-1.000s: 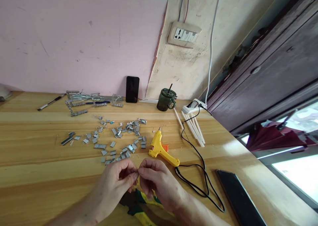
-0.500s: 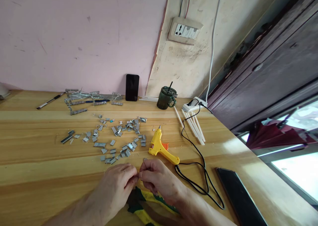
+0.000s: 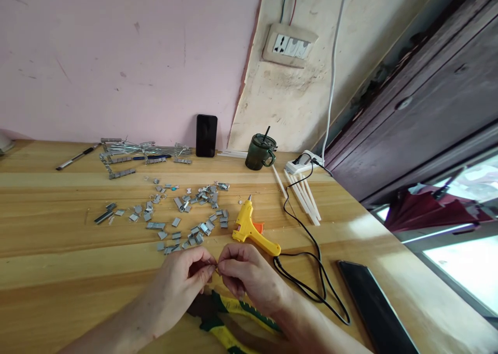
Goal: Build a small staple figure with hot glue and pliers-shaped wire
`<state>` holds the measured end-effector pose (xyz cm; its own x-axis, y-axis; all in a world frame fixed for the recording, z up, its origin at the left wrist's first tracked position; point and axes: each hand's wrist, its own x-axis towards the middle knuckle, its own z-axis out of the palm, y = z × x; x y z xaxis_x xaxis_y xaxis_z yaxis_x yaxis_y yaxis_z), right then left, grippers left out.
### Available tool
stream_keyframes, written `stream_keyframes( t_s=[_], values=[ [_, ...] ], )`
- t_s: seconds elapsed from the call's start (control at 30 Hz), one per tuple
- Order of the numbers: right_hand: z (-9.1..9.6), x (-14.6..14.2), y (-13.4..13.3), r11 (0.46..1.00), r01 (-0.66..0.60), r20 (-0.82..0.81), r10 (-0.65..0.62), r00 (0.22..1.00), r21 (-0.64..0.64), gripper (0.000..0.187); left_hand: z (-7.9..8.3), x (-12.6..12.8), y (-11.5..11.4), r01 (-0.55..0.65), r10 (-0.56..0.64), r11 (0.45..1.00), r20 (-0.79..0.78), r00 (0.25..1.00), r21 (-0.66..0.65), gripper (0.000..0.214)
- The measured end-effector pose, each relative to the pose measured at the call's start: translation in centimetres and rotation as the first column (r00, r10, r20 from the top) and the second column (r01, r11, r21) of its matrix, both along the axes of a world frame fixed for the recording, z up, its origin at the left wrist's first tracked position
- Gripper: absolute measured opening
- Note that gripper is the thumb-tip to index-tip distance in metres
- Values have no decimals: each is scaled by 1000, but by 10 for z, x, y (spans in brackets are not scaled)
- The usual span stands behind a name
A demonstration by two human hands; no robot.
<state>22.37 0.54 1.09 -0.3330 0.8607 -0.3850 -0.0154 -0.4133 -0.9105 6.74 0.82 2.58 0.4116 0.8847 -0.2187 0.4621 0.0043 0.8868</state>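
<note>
My left hand (image 3: pixel 185 276) and my right hand (image 3: pixel 249 271) meet fingertip to fingertip low in the view, both pinched closed. Whatever sits between the fingertips is too small to make out. Beneath them on the wooden table lie pliers (image 3: pixel 233 308) with yellow and green handles, partly covered by my right hand and forearm. Just beyond my fingers are scattered small grey metal pieces (image 3: pixel 196 235). A yellow glue gun (image 3: pixel 254 232) with an orange trigger rests on its side past my right hand.
Against the wall stand a phone (image 3: pixel 206 136) and a dark green mug (image 3: pixel 260 152) with a straw. White glue sticks (image 3: pixel 303 196) lie by a power strip (image 3: pixel 305 162). A black cable (image 3: pixel 307 235) loops rightward near a dark flat device (image 3: pixel 373 305). Wire assemblies (image 3: pixel 143 149) and a pen (image 3: pixel 78 156) lie at back left.
My left hand has turned so that its thumb and curled fingers show more. The fingertips of both hands stay together, and the pliers' jaws are more exposed.
</note>
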Motion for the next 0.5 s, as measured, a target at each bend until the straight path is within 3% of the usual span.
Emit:
stream_keyframes(
  t_s=[0.13,0.2,0.23,0.27,0.33,0.37,0.43,0.5],
  values=[
    [11,2,-4,994,-35,106,24,994,100,18,1,-3,2,-20,20,1000,-8,1000,5,22],
    [13,7,-13,963,-105,339,14,941,250,22,1,-6,4,-38,38,999,-1,999,15,21],
    [10,10,-20,910,-210,521,-8,853,357,22,1,-7,4,-48,48,999,0,999,17,21],
    [4,13,-28,806,-360,703,-94,705,469,21,1,-8,5,-57,57,998,3,998,19,21],
    [-16,19,-45,497,-710,858,-171,485,500,19,1,-9,7,-76,76,997,11,997,23,21],
    [-28,22,-54,413,-779,881,-260,395,471,13,1,-9,7,-80,80,997,20,997,18,20],
    [-46,25,-66,380,-790,855,-401,329,482,14,0,-10,8,-87,86,996,38,996,19,19],
    [-52,25,-69,381,-832,891,-372,261,403,5,0,-10,8,-93,91,995,52,994,38,19]
  ],
)
